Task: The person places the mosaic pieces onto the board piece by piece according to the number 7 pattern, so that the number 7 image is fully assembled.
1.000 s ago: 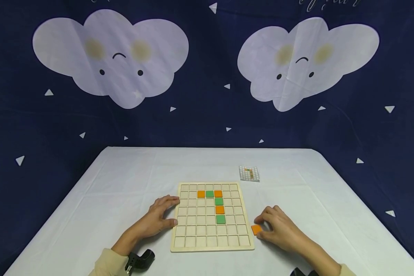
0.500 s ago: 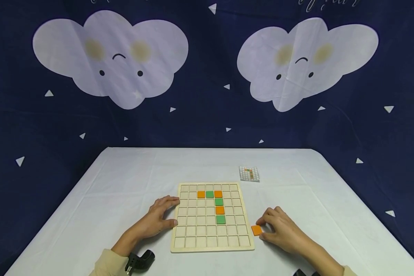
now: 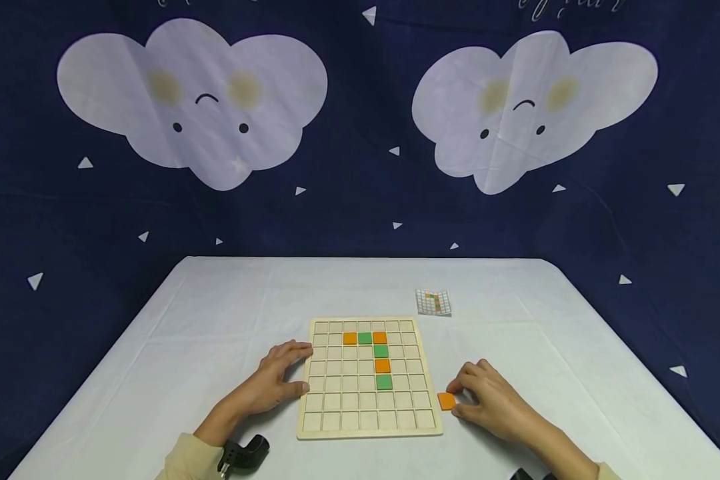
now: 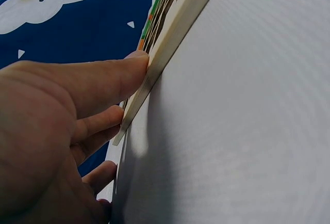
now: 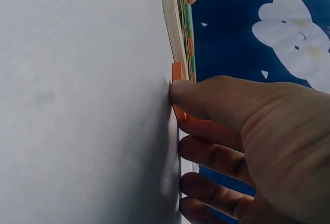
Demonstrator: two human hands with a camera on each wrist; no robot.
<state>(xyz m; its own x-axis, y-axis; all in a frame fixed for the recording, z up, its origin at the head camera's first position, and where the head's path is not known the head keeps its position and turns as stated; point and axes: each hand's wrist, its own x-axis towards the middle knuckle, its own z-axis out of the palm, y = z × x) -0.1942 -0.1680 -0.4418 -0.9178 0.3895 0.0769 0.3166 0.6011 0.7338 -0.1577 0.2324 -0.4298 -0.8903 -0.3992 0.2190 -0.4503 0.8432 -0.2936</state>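
Observation:
A wooden grid board (image 3: 369, 430) lies flat on the white table. Orange and green square tiles sit in its cells, among them an orange tile (image 3: 382, 365) and a green tile (image 3: 384, 382). My left hand (image 3: 270, 380) rests at the board's left edge, thumb and fingertips touching the rim; the left wrist view shows its thumb (image 4: 116, 82) against the edge. Beside the board's lower right edge, my right hand (image 3: 489, 400) pinches a loose orange tile (image 3: 446, 401) between thumb and index finger. In the right wrist view this tile (image 5: 177, 70) stays down at the tabletop.
Behind the board's right corner lies a small card (image 3: 433, 303) printed with a grid and a coloured pattern. A dark blue cloth (image 3: 360, 200) with white clouds hangs behind the table (image 3: 234, 287). A black wrist device (image 3: 244, 453) sits by the left sleeve.
My right hand has shifted slightly to the right, and its fingers cover less of the loose orange tile. The left hand and the board stay where they were.

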